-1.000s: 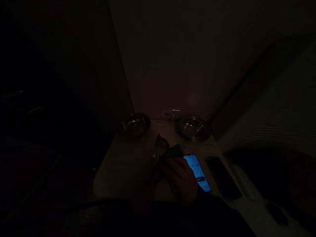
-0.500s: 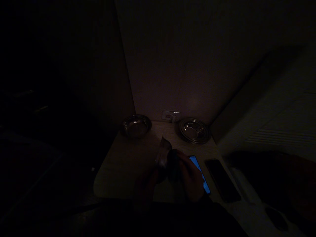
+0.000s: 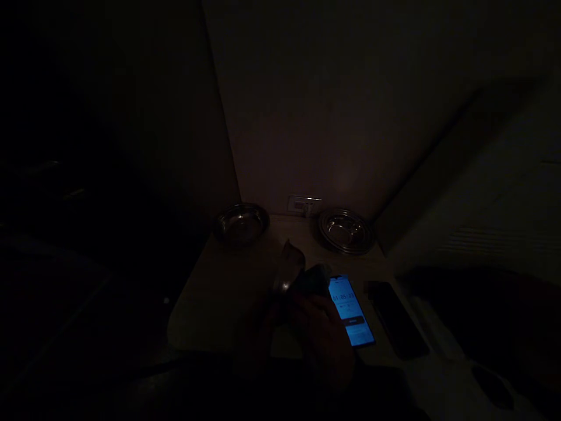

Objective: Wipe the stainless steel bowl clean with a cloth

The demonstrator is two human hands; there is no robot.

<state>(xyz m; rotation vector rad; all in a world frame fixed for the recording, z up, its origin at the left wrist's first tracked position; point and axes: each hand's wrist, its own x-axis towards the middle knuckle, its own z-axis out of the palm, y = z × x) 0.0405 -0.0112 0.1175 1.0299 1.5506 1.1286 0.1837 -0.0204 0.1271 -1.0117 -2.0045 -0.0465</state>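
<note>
The scene is very dark. A shiny metal vessel with a pointed lip (image 3: 287,272) is held over the near middle of the table, its lip towards the wall. My left hand (image 3: 258,327) is closed around its lower left side, though the fingers are mostly lost in shadow. From the right, my right hand (image 3: 322,333) presses a dark blue-green cloth (image 3: 312,279) against the vessel, fingers bent. Just right of that hand lies a phone with a lit blue screen (image 3: 353,313).
A metal bowl (image 3: 242,227) stands at the table's back left, and stacked metal plates (image 3: 346,233) at the back right. Between them a wall socket (image 3: 304,204) holds a plug. A dark phone (image 3: 398,321) lies on the right; a dark oval object (image 3: 493,387) is beyond it.
My right hand has moved down and left with the cloth, which now reaches further right. More of the lit phone screen shows. The left hand has hardly moved.
</note>
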